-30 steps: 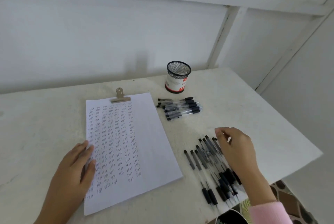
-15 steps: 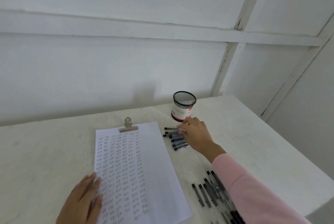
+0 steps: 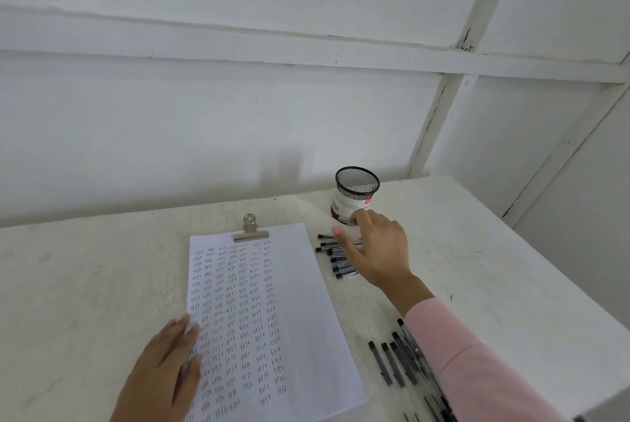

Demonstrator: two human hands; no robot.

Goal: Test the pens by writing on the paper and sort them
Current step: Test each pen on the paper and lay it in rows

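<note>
Beside the mesh cup [image 3: 356, 190]: a small heap of pens, the far heap [image 3: 335, 259], lies on the table [image 3: 85, 285] just right of the paper's top corner; judging by the task, this is a sorted group.
Right hand [image 3: 375, 251]: palm down over the far heap, fingers loosely spread and fairly straight; no pen is plainly pinched, and the palm hides what lies under it.
Left hand [image 3: 163, 363]: flat on the paper's lower left edge, fingers close together, pressing the sheet down.
Paper [image 3: 300, 302]: one sheet under a metal clip [image 3: 250, 231], covered in columns of small written marks, with a bare strip down its right side.
Near heap [image 3: 388, 363]: more pens at the near right, partly hidden by the pink sleeve [image 3: 477, 370]; probably those not yet tested.
How the pens should handle: light, stiff, smooth and round-barrelled, so likely to roll or skid when nudged.
Where to take hold: pinch one pen at its dark grip end, thumb against two fingers, and lift from the top of the heap.
How the paper should handle: thin and limp; it would likely slide unless pressed.
</note>
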